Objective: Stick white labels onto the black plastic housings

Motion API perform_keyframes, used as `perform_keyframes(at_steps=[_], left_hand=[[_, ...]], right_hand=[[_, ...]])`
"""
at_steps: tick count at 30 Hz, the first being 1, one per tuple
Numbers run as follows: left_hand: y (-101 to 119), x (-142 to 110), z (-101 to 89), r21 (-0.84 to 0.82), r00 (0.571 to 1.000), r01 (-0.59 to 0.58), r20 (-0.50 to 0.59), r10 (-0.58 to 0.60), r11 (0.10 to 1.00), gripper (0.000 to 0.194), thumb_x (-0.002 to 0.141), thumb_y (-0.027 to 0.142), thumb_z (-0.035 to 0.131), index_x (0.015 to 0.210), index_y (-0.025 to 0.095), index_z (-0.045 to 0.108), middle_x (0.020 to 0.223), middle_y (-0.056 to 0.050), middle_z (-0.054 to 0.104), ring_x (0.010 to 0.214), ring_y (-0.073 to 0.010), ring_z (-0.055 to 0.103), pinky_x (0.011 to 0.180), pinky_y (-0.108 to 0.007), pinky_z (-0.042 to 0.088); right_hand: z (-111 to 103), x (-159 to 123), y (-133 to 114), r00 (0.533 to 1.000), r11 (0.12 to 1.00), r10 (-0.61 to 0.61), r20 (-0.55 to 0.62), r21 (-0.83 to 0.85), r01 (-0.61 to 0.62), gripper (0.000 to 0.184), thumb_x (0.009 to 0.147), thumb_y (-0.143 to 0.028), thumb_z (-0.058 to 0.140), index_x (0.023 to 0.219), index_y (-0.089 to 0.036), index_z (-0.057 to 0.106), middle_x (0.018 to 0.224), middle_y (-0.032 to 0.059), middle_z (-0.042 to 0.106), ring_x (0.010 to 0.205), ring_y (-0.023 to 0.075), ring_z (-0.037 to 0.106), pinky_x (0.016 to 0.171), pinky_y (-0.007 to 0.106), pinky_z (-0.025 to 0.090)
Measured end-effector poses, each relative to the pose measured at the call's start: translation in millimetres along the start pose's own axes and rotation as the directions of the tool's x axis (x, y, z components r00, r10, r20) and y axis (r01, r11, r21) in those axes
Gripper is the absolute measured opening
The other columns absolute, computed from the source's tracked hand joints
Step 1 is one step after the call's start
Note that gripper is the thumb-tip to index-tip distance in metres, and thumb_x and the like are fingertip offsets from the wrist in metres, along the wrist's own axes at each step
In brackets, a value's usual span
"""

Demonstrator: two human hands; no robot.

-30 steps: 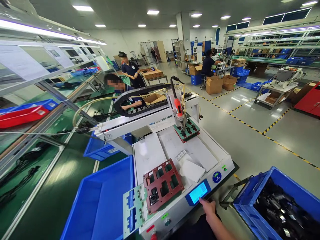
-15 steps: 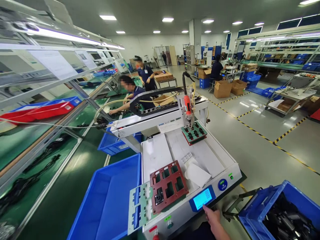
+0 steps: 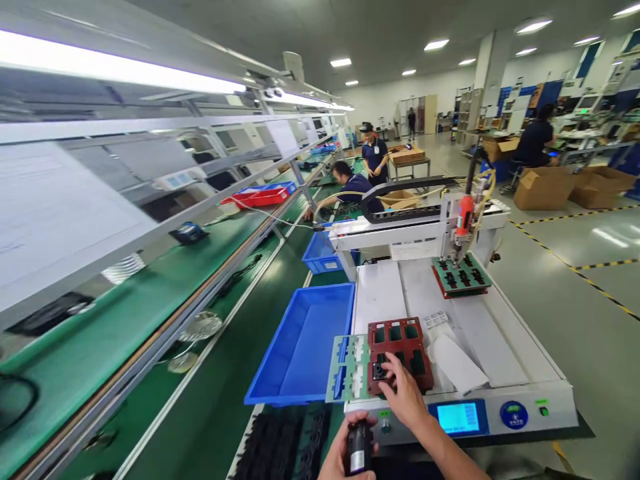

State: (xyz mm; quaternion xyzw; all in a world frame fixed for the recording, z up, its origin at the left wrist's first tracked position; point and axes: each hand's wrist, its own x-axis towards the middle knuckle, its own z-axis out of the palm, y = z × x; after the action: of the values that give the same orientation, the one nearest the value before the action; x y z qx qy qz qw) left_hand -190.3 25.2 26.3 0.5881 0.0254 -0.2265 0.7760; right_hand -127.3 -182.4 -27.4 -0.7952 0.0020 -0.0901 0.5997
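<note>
1. Right hand (image 3: 406, 393): fingers rest spread on red fixture (image 3: 399, 353), clamped on nothing.
2. Left hand (image 3: 345, 453): grip closed around black part (image 3: 358, 448), just below the fixture, nearer side.

A small black cylindrical part (image 3: 358, 450) with a pale label on its side stands roughly upright at the near edge of the scene. A dark red fixture plate (image 3: 399, 352) with rectangular pockets lies flat on the near left of the machine bed, overlapping a pale green plate. One black part (image 3: 379, 372) sits in its near-left pocket; the other visible pockets look empty.
</note>
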Motion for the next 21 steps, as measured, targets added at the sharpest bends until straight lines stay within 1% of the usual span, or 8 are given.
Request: perform_keyframes(at_steps=[2, 4, 6, 9, 11, 13, 17, 21], left_hand=[[14.8, -2.5, 6.7, 0.086, 0.997, -0.070, 0.048, 0.066, 0.994, 0.079, 0.053, 0.037, 0.102, 0.126, 0.028, 0.073, 0.134, -0.014, 0.065, 0.112, -0.0331, 0.065, 0.099, -0.044, 0.052], [26.3, -4.6, 13.0, 0.131, 0.993, -0.117, 0.043, 0.113, 0.984, 0.076, 0.059, 0.035, 0.100, 0.128, 0.028, 0.071, 0.141, -0.015, 0.059, 0.116, -0.0341, 0.062, 0.101, -0.043, 0.051], [31.1, -4.5, 16.8, 0.139, 0.990, -0.139, 0.014, 0.139, 0.980, 0.077, 0.057, 0.035, 0.100, 0.127, 0.027, 0.071, 0.142, -0.015, 0.057, 0.120, -0.0355, 0.060, 0.100, -0.042, 0.050], [28.1, 1.5, 18.7, 0.094, 0.984, -0.160, -0.060, 0.166, 0.983, 0.062, 0.055, 0.044, 0.100, 0.107, 0.024, 0.075, 0.125, -0.012, 0.065, 0.107, -0.0311, 0.062, 0.087, -0.037, 0.052], [24.7, 7.6, 20.8, 0.048, 0.976, -0.167, -0.130, 0.172, 0.985, 0.048, 0.065, 0.057, 0.092, 0.092, 0.023, 0.073, 0.110, -0.008, 0.066, 0.090, -0.0238, 0.062, 0.076, -0.033, 0.052], [24.0, 13.3, 26.0, 0.023, 0.970, -0.172, -0.169, 0.174, 0.985, 0.047, 0.074, 0.064, 0.084, 0.089, 0.022, 0.071, 0.101, -0.006, 0.066, 0.075, -0.0172, 0.058, 0.068, -0.030, 0.050], [30.7, 22.0, 43.1, -0.063, 0.988, -0.129, -0.095, 0.122, 0.990, 0.058, 0.074, 0.068, 0.084, 0.103, 0.022, 0.068, 0.092, -0.004, 0.069, 0.060, -0.0110, 0.057, 0.059, -0.026, 0.049], [37.3, 27.8, 55.8, -0.156, 0.993, -0.112, 0.016, 0.116, 0.981, 0.067, 0.068, 0.076, 0.083, 0.105, 0.023, 0.064, 0.090, -0.004, 0.073, 0.050, -0.0098, 0.061, 0.052, -0.024, 0.047]], right_hand=[[11.9, 19.9, 2.5, 1.000, 1.000, -0.002, 0.027, 0.002, 0.002, 0.065, 0.083, -0.022, 0.064, 0.147, -0.026, 0.055, 0.117, 0.0061, 0.078, 0.095, 0.0249, 0.071, 0.085, 0.039, 0.058], [16.8, 31.3, 1.6, 0.999, 1.000, -0.006, 0.033, 0.006, 0.006, 0.055, 0.085, -0.023, 0.064, 0.140, -0.023, 0.060, 0.107, 0.0062, 0.079, 0.090, 0.0247, 0.071, 0.084, 0.040, 0.058], [13.2, 37.2, -9.1, 0.999, 1.000, -0.022, 0.027, 0.007, 0.022, 0.042, 0.091, -0.027, 0.063, 0.133, -0.021, 0.062, 0.103, 0.0068, 0.079, 0.087, 0.0236, 0.071, 0.084, 0.039, 0.057], [-4.1, 41.5, -45.0, 0.999, 0.996, -0.019, -0.026, 0.083, 0.021, 0.046, 0.096, -0.036, 0.068, 0.137, -0.020, 0.054, 0.102, 0.0078, 0.079, 0.086, 0.0223, 0.071, 0.085, 0.038, 0.056], [-18.6, 43.3, -74.9, 0.998, 0.973, 0.036, -0.042, 0.230, -0.026, 0.060, 0.094, -0.042, 0.075, 0.141, -0.019, 0.046, 0.098, 0.0073, 0.079, 0.087, 0.0234, 0.072, 0.086, 0.038, 0.056], [-31.5, 44.3, -101.1, 0.995, 0.917, 0.101, 0.023, 0.385, -0.102, 0.069, 0.089, -0.046, 0.081, 0.139, -0.018, 0.044, 0.091, 0.0056, 0.079, 0.086, 0.0247, 0.073, 0.086, 0.039, 0.057], [-46.3, 41.6, -127.7, 0.964, 0.770, 0.199, 0.176, 0.580, -0.265, 0.075, 0.080, -0.050, 0.091, 0.134, -0.020, 0.048, 0.082, 0.0019, 0.076, 0.078, 0.0246, 0.073, 0.073, 0.037, 0.057], [-51.9, 34.4, -131.8, 0.946, 0.704, 0.269, 0.179, 0.634, -0.320, 0.074, 0.075, -0.050, 0.095, 0.129, -0.021, 0.052, 0.084, 0.0039, 0.076, 0.081, 0.0258, 0.073, 0.071, 0.036, 0.057]])
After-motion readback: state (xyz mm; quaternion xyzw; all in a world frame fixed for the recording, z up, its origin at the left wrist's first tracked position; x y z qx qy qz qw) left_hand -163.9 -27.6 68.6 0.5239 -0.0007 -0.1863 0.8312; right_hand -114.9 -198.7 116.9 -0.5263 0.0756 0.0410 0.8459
